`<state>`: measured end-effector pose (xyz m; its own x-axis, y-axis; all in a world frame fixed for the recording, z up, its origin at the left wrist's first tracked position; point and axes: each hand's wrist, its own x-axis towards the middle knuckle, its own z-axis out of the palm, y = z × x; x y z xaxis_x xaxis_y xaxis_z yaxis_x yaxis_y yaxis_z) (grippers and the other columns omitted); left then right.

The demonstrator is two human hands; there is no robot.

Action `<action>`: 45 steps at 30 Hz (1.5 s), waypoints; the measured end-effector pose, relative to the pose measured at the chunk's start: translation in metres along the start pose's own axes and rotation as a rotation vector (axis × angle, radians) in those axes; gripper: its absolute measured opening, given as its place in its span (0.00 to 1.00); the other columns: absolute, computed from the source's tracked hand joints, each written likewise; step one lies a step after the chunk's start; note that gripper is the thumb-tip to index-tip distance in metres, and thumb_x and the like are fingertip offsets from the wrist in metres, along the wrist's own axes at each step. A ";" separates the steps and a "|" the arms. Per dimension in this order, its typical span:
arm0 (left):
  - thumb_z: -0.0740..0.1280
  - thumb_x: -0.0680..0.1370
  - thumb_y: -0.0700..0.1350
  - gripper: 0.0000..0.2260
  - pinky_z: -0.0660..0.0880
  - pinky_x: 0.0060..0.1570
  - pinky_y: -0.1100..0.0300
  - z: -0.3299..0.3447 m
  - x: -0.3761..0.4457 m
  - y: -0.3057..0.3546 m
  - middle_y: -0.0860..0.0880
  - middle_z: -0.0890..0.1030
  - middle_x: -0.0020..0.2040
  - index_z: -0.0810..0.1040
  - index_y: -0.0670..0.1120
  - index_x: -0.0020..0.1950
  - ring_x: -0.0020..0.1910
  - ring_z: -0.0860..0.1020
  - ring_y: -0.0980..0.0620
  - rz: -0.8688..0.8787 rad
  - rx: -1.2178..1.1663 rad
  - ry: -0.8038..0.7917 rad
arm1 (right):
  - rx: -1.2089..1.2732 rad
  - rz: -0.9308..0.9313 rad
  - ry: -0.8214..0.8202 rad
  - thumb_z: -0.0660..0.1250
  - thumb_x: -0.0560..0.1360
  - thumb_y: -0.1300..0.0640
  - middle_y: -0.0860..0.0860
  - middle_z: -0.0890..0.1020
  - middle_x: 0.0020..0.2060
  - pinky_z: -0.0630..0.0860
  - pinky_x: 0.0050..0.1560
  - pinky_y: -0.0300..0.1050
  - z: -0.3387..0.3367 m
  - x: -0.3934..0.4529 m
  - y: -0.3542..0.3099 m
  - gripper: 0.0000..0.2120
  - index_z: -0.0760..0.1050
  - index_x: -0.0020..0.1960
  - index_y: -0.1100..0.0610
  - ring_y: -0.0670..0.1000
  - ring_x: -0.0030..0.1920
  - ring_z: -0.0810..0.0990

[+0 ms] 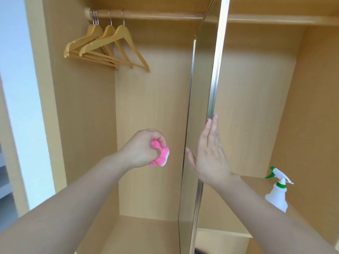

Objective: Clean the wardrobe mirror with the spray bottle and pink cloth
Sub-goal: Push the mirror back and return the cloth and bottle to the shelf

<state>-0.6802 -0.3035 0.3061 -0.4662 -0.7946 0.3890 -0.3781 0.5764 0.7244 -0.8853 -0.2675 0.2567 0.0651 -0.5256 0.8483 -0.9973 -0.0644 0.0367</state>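
Observation:
The wardrobe mirror (200, 92) is seen almost edge-on in the middle, a tall narrow pane with a metal frame. My right hand (209, 154) lies flat with straight fingers against the frame's edge. My left hand (145, 147) is left of the mirror, its fingers curled round the bunched pink cloth (160, 155), apart from the glass. The white spray bottle (278, 191) with a green and white trigger stands upright on a shelf at the lower right, untouched.
Several wooden hangers (108, 46) hang from the rail (146, 15) at the upper left inside the wardrobe. Wooden shelves lie at the bottom and right. A white wall (18, 88) borders the wardrobe on the left.

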 end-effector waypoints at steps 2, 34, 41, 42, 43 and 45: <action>0.59 0.68 0.26 0.15 0.81 0.35 0.44 -0.007 0.005 -0.009 0.49 0.77 0.52 0.80 0.41 0.43 0.44 0.82 0.36 -0.004 -0.003 0.000 | -0.016 -0.005 -0.011 0.64 0.75 0.51 0.71 0.44 0.73 0.58 0.74 0.57 0.008 0.004 -0.010 0.43 0.43 0.73 0.74 0.69 0.75 0.53; 0.65 0.71 0.30 0.20 0.79 0.35 0.65 -0.042 0.116 -0.108 0.56 0.76 0.54 0.79 0.51 0.54 0.41 0.84 0.54 0.110 0.045 -0.214 | -0.361 0.232 -0.114 0.62 0.75 0.48 0.73 0.47 0.73 0.54 0.73 0.64 0.107 0.073 0.017 0.44 0.43 0.73 0.74 0.69 0.75 0.45; 0.65 0.70 0.31 0.20 0.82 0.46 0.49 -0.039 0.128 -0.116 0.53 0.77 0.56 0.79 0.51 0.56 0.42 0.84 0.51 0.079 0.062 -0.219 | -0.378 0.218 -0.127 0.62 0.75 0.49 0.72 0.45 0.73 0.51 0.75 0.63 0.112 0.076 0.021 0.44 0.41 0.74 0.74 0.68 0.75 0.44; 0.65 0.71 0.31 0.20 0.82 0.46 0.51 -0.037 0.128 -0.115 0.53 0.77 0.56 0.79 0.51 0.56 0.42 0.84 0.52 0.078 0.062 -0.220 | -0.380 0.221 -0.136 0.61 0.75 0.48 0.72 0.45 0.73 0.51 0.75 0.63 0.111 0.076 0.020 0.44 0.41 0.73 0.74 0.68 0.76 0.44; 0.65 0.71 0.31 0.20 0.82 0.45 0.53 -0.035 0.128 -0.115 0.54 0.76 0.56 0.78 0.51 0.56 0.42 0.84 0.52 0.081 0.063 -0.222 | -0.384 0.225 -0.145 0.61 0.75 0.48 0.72 0.45 0.73 0.52 0.74 0.63 0.110 0.076 0.019 0.44 0.41 0.73 0.74 0.68 0.76 0.44; 0.65 0.71 0.32 0.20 0.82 0.43 0.56 -0.032 0.126 -0.111 0.54 0.76 0.56 0.78 0.52 0.57 0.42 0.84 0.53 0.093 0.067 -0.230 | -0.400 0.241 -0.166 0.61 0.75 0.47 0.72 0.45 0.73 0.53 0.74 0.63 0.108 0.076 0.017 0.44 0.40 0.73 0.74 0.68 0.75 0.45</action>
<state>-0.6714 -0.4738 0.2928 -0.6685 -0.6776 0.3066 -0.3739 0.6626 0.6490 -0.8934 -0.4004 0.2646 -0.1966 -0.6153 0.7633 -0.9181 0.3888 0.0770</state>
